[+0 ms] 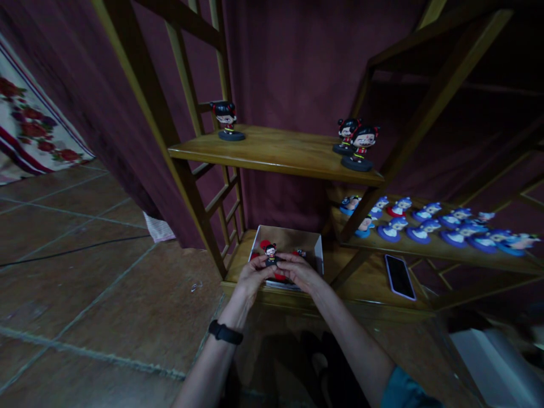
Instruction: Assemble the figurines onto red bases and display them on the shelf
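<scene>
Between both hands I hold a small figurine (pixel 271 253) with black hair buns, a red-and-black outfit and a dark round base. My left hand (pixel 254 274) grips its base from the left, and my right hand (pixel 298 271) from the right. Below them a white open box (pixel 313 247) stands on the lowest shelf, with red items and another small figure partly hidden by my hands. On the wooden shelf (pixel 272 148) above, one similar figurine (pixel 226 120) stands at the left end, and two more, one a figurine (pixel 361 148) in front, stand close together at the right.
Several blue-and-white figurines (pixel 424 229) stand in rows on the right shelf. A phone (pixel 399 276) lies below them. Wooden uprights (pixel 147 102) frame the shelves, with a purple curtain (pixel 293 68) behind. A dark cable (pixel 76 249) runs across the tiled floor at left.
</scene>
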Motion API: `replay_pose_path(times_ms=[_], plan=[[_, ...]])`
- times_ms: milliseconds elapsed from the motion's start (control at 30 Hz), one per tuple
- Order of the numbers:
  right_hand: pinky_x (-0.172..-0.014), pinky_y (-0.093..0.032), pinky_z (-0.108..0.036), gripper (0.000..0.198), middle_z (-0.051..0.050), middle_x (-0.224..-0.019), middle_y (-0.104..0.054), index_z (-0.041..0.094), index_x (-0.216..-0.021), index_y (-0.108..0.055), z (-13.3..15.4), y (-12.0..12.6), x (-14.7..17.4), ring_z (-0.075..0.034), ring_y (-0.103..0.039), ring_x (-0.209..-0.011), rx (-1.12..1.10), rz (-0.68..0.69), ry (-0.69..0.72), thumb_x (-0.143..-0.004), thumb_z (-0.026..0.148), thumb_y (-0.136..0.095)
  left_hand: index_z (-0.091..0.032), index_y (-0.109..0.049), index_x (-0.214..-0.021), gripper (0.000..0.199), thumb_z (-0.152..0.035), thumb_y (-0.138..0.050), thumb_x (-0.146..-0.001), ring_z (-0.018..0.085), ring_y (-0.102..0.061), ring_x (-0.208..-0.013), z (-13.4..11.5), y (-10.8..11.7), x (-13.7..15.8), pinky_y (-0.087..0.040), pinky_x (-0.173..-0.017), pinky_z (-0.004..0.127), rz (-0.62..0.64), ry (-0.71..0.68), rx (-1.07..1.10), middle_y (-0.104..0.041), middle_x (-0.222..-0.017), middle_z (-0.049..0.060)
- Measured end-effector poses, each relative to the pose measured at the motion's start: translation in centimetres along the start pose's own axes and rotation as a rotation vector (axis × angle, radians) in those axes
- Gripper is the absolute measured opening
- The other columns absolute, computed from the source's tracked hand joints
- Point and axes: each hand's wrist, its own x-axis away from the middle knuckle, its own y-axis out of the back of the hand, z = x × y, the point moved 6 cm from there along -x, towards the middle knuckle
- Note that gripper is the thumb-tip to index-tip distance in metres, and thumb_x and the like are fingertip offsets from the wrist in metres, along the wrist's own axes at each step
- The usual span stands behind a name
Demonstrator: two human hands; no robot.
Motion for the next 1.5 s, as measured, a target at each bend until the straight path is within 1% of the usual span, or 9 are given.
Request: replay_pose_path(times_ms=[267, 400, 500, 633, 800, 933, 1100, 1267, 1500], plan=[[-0.080, -0.046, -0.033, 0.046, -0.004, -0.095, -0.066, 0.019, -0.104, -0.060, 0.4, -0.1, 0.2, -0.017, -0.062, -0.085, 0.099, -0.021, 0.054, -0.059, 0.019, -0.070, -0.012, -0.061, -0.094, 0.052, -0.025, -0.078, -0.047, 0.015, -0.061, -0.065, -0.2, -0.2, -0.4, -0.046, -0.068, 0.029, 0.056, -0.104, -0.129, -0.065, -0.071, 0.002], [-0.077, -0.046, -0.030, 0.043, -0.003, -0.096, -0.065, 0.020, -0.100, -0.061, 0.8, -0.3, 0.3, -0.016, -0.061, -0.082, 0.148, -0.029, 0.103, -0.058, 0.019, -0.068, -0.014, -0.059, -0.096, 0.049, -0.026, -0.074, -0.051, 0.016, -0.060, -0.065, -0.5, -0.6, -0.6, -0.047, -0.069, 0.031, 0.090, -0.220, -0.253, -0.066, -0.072, 0.002], [-0.074, -0.046, -0.029, 0.043, -0.002, -0.093, -0.066, 0.021, -0.100, -0.061, 0.8, -0.2, 0.3, -0.016, -0.060, -0.080, 0.160, -0.038, 0.120, -0.058, 0.020, -0.068, -0.015, -0.058, -0.099, 0.043, -0.026, -0.069, -0.058, 0.016, -0.060, -0.069, -0.8, -0.7, -0.4, -0.047, -0.069, 0.031, 0.087, -0.336, -0.447, -0.066, -0.077, 0.002], [-0.075, -0.045, -0.030, 0.044, -0.003, -0.098, -0.064, 0.021, -0.100, -0.061, 0.6, -0.1, 0.5, -0.017, -0.059, -0.085, 0.153, -0.039, 0.120, -0.057, 0.019, -0.067, -0.016, -0.057, -0.103, 0.038, -0.025, -0.063, -0.067, 0.018, -0.059, -0.077, -1.4, -0.8, 0.5, -0.046, -0.073, 0.032, 0.026, -0.468, -0.779, -0.064, -0.084, 0.004], [-0.075, -0.045, -0.028, 0.042, -0.002, -0.099, -0.064, 0.021, -0.097, -0.061, 0.3, 0.5, 0.9, -0.017, -0.059, -0.087, 0.150, -0.081, 0.122, -0.056, 0.017, -0.067, -0.018, -0.050, -0.114, 0.039, -0.022, -0.053, -0.076, 0.020, -0.057, -0.086, -1.8, -1.6, 2.3, -0.043, -0.078, 0.032, -0.017, -0.612, -1.097, -0.059, -0.093, 0.007], [-0.072, -0.045, -0.028, 0.042, -0.002, -0.097, -0.064, 0.022, -0.096, -0.061, 0.0, 1.1, 1.4, -0.016, -0.059, -0.084, 0.141, -0.099, 0.092, -0.055, 0.015, -0.067, -0.018, -0.044, -0.121, 0.043, -0.023, -0.051, -0.078, 0.020, -0.055, -0.088, -1.4, -2.3, 3.1, -0.042, -0.078, 0.031, -0.008, -0.644, -1.227, -0.056, -0.096, 0.008], [-0.074, -0.046, -0.029, 0.043, -0.002, -0.096, -0.064, 0.022, -0.096, -0.060, -0.3, 1.6, 1.6, -0.017, -0.059, -0.086, 0.143, -0.108, 0.043, -0.055, 0.012, -0.067, -0.017, -0.046, -0.116, 0.040, -0.031, -0.051, -0.080, 0.021, -0.054, -0.090, -1.1, -2.4, 3.4, -0.041, -0.078, 0.029, -0.008, -0.633, -1.312, -0.054, -0.100, 0.010], [-0.073, -0.047, -0.026, 0.040, 0.000, -0.098, -0.063, 0.023, -0.092, -0.059, -0.3, 1.8, 1.3, -0.015, -0.058, -0.087, 0.138, -0.106, 0.059, -0.055, 0.010, -0.067, -0.012, -0.040, -0.122, 0.046, -0.033, -0.048, -0.081, 0.021, -0.054, -0.092, -1.3, -2.8, 3.5, -0.039, -0.079, 0.030, -0.007, -0.690, -1.463, -0.053, -0.104, 0.013], [-0.070, -0.048, -0.025, 0.040, 0.002, -0.090, -0.062, 0.023, -0.090, -0.057, -0.7, 2.9, 0.9, -0.012, -0.058, -0.080, 0.152, -0.130, 0.074, -0.054, 0.010, -0.068, -0.006, -0.037, -0.125, 0.053, -0.036, -0.046, -0.082, 0.024, -0.051, -0.095, -1.6, -3.5, 3.8, -0.034, -0.082, 0.034, -0.067, -0.771, -1.718, -0.054, -0.102, 0.015]])
